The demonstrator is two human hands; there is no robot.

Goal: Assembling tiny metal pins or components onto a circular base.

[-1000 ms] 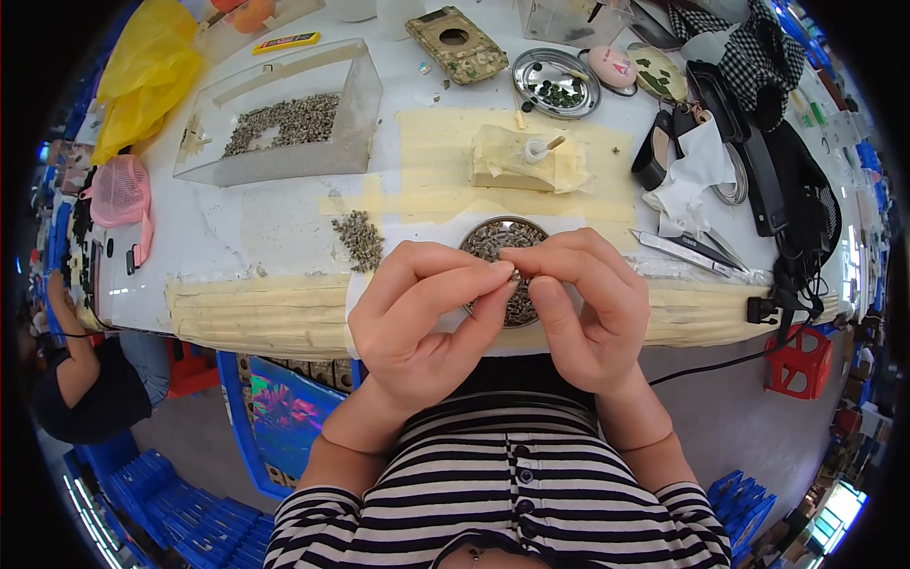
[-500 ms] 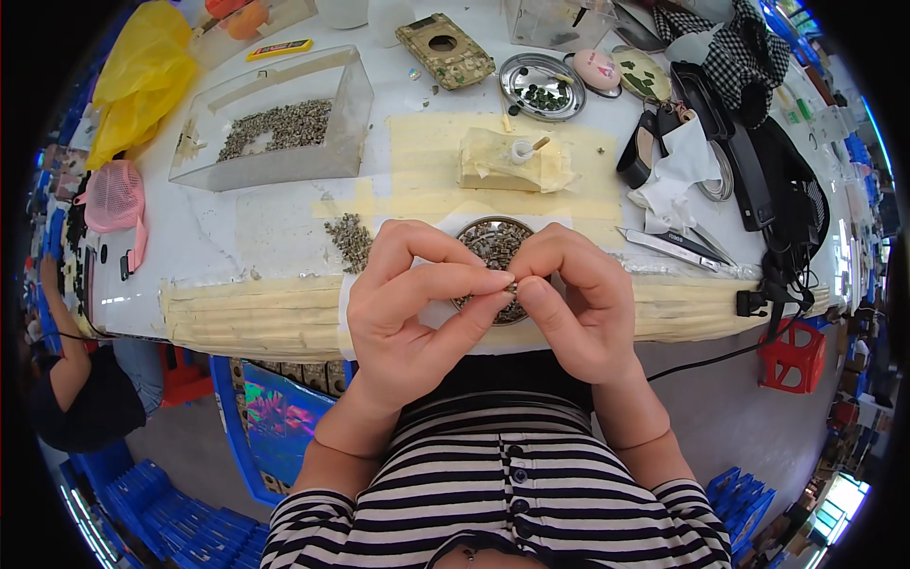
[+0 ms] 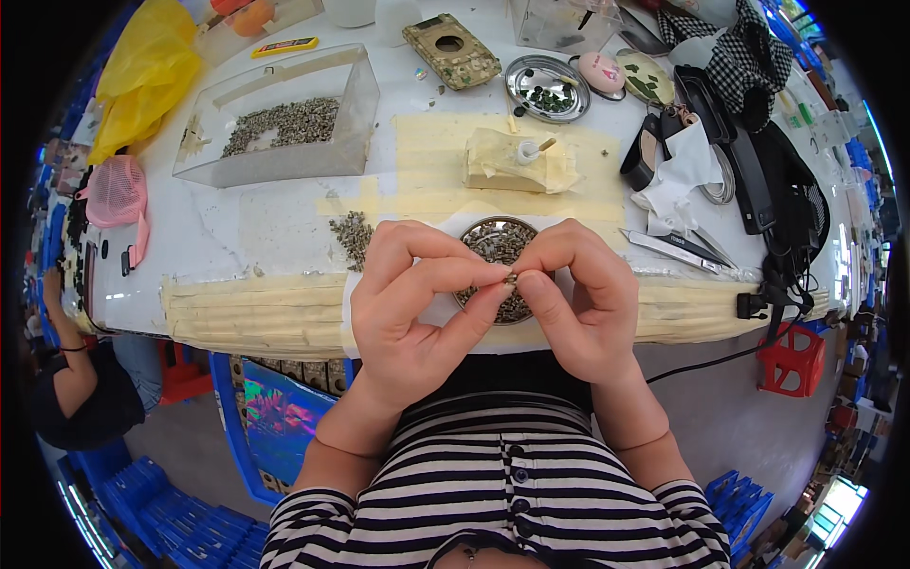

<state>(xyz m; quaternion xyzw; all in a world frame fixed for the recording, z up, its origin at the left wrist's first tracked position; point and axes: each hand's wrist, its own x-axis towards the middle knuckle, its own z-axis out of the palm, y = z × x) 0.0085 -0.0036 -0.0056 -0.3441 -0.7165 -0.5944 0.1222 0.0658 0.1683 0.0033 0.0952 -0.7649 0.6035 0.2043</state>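
A tiny part (image 3: 512, 279) lies between left grip (image 3: 408, 308) and right grip (image 3: 588, 302), both apparently clamped on it. The step seems fine two-handed handling; the next move calls for steady pressure. Just beyond them, a round dish (image 3: 499, 218) holds small pieces (image 3: 496, 244).

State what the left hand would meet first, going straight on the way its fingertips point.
Most likely the right hand, whose fingertips face it closely; a tiny piece seems pinched by the left hand, though depth is unclear.

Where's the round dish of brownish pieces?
In the head view, the dish sits centrally, partly behind the left hand and right hand, right of a loose brownish pile.
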